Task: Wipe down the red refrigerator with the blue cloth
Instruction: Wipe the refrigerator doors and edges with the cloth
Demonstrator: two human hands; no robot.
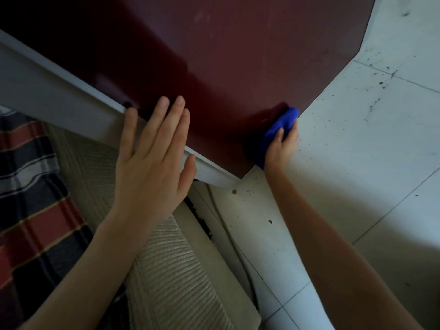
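While right hand [281, 145] grips the bunched blue cloth [277, 132] against the red refrigerator [238, 67] panel's lower edge, left hand [152, 158] lies flat, fingers spread (likely bracing), holding nothing.

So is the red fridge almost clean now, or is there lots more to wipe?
Hard to call any part finished: nothing shows which areas were already wiped. Right now the right hand presses the bunched blue cloth against the lower corner of the red refrigerator, while the left hand lies flat on its edge. Pale smudges higher up the panel look unwiped, so probably plenty remains.
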